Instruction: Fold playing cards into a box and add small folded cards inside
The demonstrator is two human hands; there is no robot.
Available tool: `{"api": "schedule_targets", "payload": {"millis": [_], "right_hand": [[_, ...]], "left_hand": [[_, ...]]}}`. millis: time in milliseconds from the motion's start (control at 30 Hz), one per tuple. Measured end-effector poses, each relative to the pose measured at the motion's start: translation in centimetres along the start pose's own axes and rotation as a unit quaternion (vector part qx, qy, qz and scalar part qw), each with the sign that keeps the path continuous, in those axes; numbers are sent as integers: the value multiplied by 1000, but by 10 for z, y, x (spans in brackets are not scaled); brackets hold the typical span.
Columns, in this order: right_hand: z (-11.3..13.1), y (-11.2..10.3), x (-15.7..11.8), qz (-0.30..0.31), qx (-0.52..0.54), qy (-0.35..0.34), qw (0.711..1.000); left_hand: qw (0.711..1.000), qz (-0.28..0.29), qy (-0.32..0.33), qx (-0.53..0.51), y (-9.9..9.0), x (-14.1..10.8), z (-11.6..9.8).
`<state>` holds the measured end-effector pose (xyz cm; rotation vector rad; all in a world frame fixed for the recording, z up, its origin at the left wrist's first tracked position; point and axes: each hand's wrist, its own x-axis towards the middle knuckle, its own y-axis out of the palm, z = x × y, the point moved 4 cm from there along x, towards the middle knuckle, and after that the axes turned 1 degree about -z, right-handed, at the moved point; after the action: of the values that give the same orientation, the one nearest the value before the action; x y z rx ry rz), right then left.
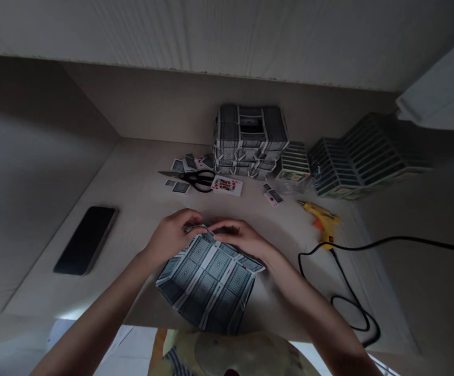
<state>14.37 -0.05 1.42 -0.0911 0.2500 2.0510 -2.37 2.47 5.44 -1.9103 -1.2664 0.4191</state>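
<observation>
A box-like piece made of joined playing cards [207,277], backs outward, rests tilted at the table's front edge. My left hand [174,235] grips its far left edge, thumb and fingers pressed around the card rim. My right hand [240,237] holds the same far edge a little to the right, fingertips pinched on it close to the left hand's. Farther back stands a stack of similar card-built pieces [250,138] with an opening in the top one. Black-handled scissors [198,179] lie beside a face-up card [227,185] and cut card pieces [180,188].
A phone [86,240] lies at left. At right are a yellow glue gun [324,222] with a looping black cable [391,239], and rows of packed card boxes [363,154]. A white device [442,83] with a red light juts in above. Small card scraps [273,196] lie near the stack.
</observation>
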Motion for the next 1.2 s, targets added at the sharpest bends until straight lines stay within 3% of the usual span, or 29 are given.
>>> {"api": "schedule_targets", "payload": {"millis": [133,233,467,633,800,933,1033,1133,1200], "right_hand": [[-4,2,0,-39,38,22,998],[-9,2,-1,-54,32,43,997],[-10,4,-4,-22,-14,21,999],[-8,-1,-5,-17,-8,36,999],[-18,-19,-13,-49,145,124,980],[-28,-35,-25,-50,188,188,963],[-30,-40,-33,-33,194,232,953],[-20,-36,-35,-5,167,224,960],[-9,-28,-33,11,131,194,972]], "left_hand": [[986,28,163,34,1,-1,-14],[966,52,237,84,2,-2,-21],[932,87,304,176,10,-3,-36],[945,84,280,145,12,0,-33],[959,-10,268,91,-1,1,-25],[950,-113,276,90,-16,5,-23],[913,-239,304,129,-25,8,-28],[845,-370,335,193,-28,6,-33],[818,-398,350,224,-24,4,-34]]}}
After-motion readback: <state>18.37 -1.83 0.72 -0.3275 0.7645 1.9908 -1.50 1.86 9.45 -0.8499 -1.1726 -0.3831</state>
